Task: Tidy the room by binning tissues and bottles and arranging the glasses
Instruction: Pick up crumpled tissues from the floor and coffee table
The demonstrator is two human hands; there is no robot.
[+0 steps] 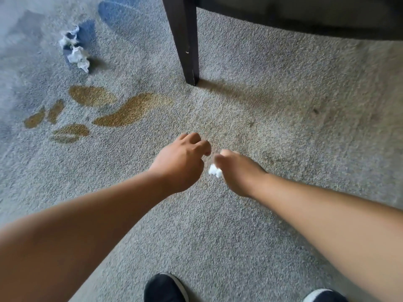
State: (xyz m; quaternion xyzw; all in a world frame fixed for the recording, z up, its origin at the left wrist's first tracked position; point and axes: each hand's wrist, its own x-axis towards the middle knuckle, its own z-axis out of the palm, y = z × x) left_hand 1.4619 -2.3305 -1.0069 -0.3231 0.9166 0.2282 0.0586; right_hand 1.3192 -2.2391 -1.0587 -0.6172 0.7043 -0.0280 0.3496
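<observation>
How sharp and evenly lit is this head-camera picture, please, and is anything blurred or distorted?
Head view: the carpet is hazy and washed out at the far left; the right hand and the tissue it grips are motion-blurred; the dark leg throws a soft shadow rightward; the wide lens bows the dark furniture edge; the crumpled tissues on the floor look fairly sharp.

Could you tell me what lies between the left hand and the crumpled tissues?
Head view: only carpet with golden-brown patches separates left hand and tissues.
</observation>
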